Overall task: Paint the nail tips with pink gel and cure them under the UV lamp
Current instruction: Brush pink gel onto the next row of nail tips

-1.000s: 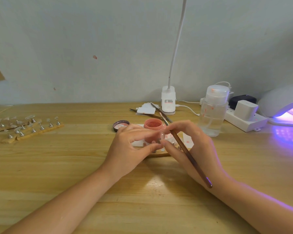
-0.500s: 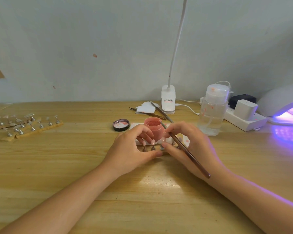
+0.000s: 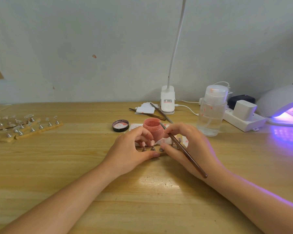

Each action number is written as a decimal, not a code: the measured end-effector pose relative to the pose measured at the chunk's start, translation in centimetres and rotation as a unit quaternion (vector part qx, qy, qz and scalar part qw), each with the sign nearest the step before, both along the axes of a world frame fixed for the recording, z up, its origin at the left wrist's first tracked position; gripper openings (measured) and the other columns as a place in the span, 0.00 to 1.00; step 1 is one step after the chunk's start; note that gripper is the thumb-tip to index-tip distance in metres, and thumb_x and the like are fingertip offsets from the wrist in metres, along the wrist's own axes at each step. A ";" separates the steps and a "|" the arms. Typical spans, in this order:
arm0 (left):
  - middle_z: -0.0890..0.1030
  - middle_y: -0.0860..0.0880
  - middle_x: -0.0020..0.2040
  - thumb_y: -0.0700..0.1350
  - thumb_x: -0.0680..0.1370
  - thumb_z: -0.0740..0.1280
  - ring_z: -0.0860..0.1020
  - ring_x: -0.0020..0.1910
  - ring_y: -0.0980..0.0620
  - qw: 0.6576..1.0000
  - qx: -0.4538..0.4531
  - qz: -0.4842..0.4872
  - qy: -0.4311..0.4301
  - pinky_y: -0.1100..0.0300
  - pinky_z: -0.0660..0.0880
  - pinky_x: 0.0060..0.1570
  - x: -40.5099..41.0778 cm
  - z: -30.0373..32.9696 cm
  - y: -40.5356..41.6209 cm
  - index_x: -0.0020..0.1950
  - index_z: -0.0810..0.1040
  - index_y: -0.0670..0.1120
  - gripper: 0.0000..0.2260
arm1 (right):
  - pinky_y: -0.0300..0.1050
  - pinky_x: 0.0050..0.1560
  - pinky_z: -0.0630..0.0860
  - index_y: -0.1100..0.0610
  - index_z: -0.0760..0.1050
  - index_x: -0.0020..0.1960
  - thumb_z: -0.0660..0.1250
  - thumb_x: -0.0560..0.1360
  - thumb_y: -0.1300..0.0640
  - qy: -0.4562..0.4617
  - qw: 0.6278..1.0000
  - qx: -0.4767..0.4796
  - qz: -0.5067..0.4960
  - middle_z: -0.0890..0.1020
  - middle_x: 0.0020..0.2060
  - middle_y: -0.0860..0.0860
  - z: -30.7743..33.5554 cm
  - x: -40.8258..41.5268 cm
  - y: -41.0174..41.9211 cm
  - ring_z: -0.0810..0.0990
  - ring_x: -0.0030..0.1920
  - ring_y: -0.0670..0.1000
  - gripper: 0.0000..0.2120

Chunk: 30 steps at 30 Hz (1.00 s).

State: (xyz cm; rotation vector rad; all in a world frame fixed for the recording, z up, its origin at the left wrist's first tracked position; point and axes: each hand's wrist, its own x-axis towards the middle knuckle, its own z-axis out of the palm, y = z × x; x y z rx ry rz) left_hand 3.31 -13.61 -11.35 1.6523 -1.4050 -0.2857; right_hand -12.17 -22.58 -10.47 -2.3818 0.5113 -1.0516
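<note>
I see both hands low on table (image 3: pixel 41 166), close together. Left hand (image 3: pixel 130 149) curls round strip (image 3: pixel 152 150) of nail tips on little pegs, thumb in front. Right hand (image 3: pixel 191 146) pinches brush (image 3: pixel 184 149), thumb on strip too. Hands hide most of strip. Pink gel jar (image 3: pixel 152 128) open, just behind fingers. Lid (image 3: pixel 120 125) beside jar. Bottle (image 3: pixel 211 114) near right. Lamp (image 3: pixel 284 105) glows purple, far right. More tips (image 3: pixel 24 124) far left.
</note>
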 end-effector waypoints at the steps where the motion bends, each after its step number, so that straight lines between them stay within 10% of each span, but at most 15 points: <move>1: 0.80 0.61 0.40 0.47 0.62 0.78 0.77 0.41 0.57 1.000 0.000 -0.001 0.000 0.66 0.73 0.41 0.0 0.0 0.0 0.41 0.74 0.55 0.16 | 0.49 0.55 0.71 0.38 0.69 0.45 0.73 0.67 0.52 -0.010 1.000 -0.002 -0.004 0.79 0.43 0.40 0.0 -0.1 0.0 0.77 0.51 0.46 0.15; 20: 0.80 0.60 0.40 0.44 0.64 0.77 0.77 0.43 0.61 1.000 0.001 -0.009 -0.003 0.77 0.68 0.43 0.0 0.1 0.1 0.43 0.74 0.53 0.15 | 0.51 0.53 0.73 0.49 0.76 0.48 0.75 0.66 0.56 0.002 0.998 -0.062 -0.014 0.78 0.40 0.35 -0.5 -1.1 -2.0 0.77 0.46 0.41 0.13; 30: 0.79 0.61 0.38 0.47 0.63 0.77 0.77 0.41 0.61 0.999 -0.014 0.007 -0.034 0.75 0.69 0.40 -0.3 0.1 0.2 0.43 0.72 0.56 0.16 | 0.37 0.51 0.65 0.53 0.78 0.44 0.75 0.65 0.57 -0.029 0.988 -0.152 -0.009 0.77 0.38 0.39 -0.2 -1.2 -1.1 0.75 0.45 0.43 0.10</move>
